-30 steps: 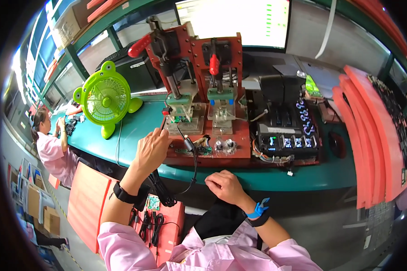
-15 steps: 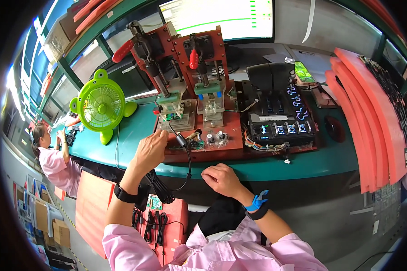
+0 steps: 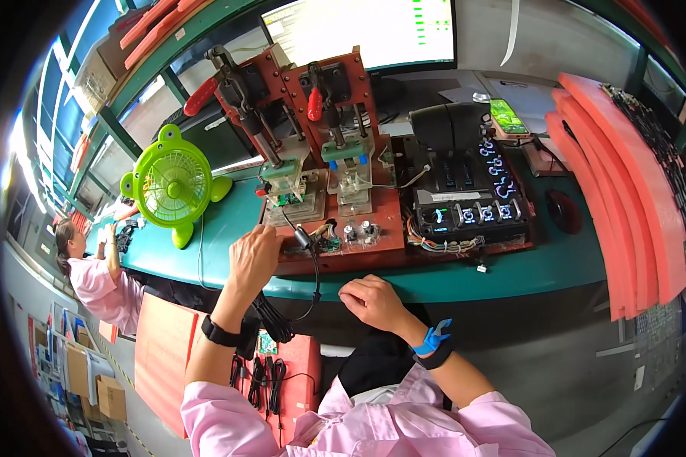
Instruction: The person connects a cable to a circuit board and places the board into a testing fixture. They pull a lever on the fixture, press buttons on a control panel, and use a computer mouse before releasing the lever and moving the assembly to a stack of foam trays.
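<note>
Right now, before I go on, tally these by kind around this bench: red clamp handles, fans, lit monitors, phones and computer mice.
Red clamp handles: 2
Green frog-shaped fan: 1
Lit monitor: 1
Phone: 1
Computer mouse: 1
Total: 6

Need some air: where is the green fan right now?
At the head view's left, the green fan stands on the bench, left of the red fixture.

Just behind the left hand [image 3: 254, 259] is a snug black band [image 3: 220, 333]; behind the right hand [image 3: 375, 302], a bright blue strap [image 3: 433, 340] with a projecting end sits beside a black cuff [image 3: 435, 358]. Farther back come loose pink sleeves [image 3: 225, 420].
</note>
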`<state>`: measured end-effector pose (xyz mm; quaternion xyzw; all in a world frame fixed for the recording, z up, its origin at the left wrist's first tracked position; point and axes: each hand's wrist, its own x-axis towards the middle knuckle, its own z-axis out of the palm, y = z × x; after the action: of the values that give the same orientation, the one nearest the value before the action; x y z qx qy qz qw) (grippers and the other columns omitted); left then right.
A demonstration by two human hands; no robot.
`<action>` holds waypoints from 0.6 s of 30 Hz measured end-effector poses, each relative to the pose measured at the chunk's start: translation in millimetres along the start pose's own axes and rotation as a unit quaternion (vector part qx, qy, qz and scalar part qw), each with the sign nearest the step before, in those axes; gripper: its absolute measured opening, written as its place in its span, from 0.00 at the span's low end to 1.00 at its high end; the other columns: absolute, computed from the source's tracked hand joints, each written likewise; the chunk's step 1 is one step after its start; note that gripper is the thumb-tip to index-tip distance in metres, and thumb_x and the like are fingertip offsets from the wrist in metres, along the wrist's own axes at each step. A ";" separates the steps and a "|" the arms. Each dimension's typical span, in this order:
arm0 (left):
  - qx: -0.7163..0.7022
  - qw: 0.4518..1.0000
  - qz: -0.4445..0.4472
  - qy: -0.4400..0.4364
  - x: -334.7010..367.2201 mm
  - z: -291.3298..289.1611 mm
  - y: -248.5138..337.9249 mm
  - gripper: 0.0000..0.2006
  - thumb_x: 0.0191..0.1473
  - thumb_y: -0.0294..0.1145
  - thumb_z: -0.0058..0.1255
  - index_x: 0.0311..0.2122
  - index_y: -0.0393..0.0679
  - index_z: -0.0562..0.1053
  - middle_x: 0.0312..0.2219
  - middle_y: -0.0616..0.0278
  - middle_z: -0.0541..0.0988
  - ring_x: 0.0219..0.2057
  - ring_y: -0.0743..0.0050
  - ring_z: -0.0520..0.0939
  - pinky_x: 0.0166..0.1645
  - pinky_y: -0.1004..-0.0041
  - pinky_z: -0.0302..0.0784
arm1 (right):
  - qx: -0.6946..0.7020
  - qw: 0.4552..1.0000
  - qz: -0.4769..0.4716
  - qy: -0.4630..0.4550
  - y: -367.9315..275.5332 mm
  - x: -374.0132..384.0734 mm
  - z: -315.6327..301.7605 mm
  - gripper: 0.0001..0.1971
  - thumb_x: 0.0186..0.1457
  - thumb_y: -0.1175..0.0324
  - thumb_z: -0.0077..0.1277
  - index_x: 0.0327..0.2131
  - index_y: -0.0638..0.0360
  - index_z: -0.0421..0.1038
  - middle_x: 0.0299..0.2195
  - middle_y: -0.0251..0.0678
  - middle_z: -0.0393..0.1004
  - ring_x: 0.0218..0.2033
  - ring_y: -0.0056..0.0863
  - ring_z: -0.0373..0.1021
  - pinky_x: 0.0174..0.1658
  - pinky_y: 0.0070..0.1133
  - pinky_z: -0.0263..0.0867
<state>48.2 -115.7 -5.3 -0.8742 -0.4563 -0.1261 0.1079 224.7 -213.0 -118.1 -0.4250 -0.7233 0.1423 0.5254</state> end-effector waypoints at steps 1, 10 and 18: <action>-0.019 0.999 0.002 0.031 -0.6 0.6 1.2 0.04 0.43 0.27 0.43 0.23 0.38 0.66 0.24 0.55 0.70 0.27 0.55 0.71 0.30 0.65 0.65 | -0.003 1.000 0.000 0.002 1.9 0.2 -1.0 0.03 0.41 0.72 0.47 0.21 0.61 0.66 0.20 0.34 0.69 0.23 0.31 0.67 0.29 0.23 0.59; -0.098 0.990 0.004 0.104 -29.0 3.0 -0.4 0.10 0.45 0.30 0.44 0.34 0.39 0.70 0.32 0.57 0.71 0.38 0.59 0.68 0.45 0.66 0.58 | -0.008 1.000 -0.015 0.007 2.5 0.4 0.2 0.02 0.41 0.72 0.47 0.21 0.60 0.67 0.20 0.34 0.69 0.23 0.30 0.67 0.29 0.23 0.59; -0.137 0.986 -0.024 0.088 -30.8 8.0 -20.9 0.12 0.47 0.33 0.42 0.36 0.41 0.71 0.42 0.59 0.69 0.50 0.56 0.60 0.51 0.54 0.49 | -0.028 1.000 -0.007 -0.012 -0.7 1.4 1.1 0.02 0.41 0.73 0.47 0.20 0.60 0.66 0.20 0.34 0.69 0.22 0.32 0.66 0.29 0.23 0.59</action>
<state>15.0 -125.3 -21.2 -0.8550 -0.4444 -0.2662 0.0240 223.3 -212.0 -117.1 -0.4326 -0.7363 0.1232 0.5055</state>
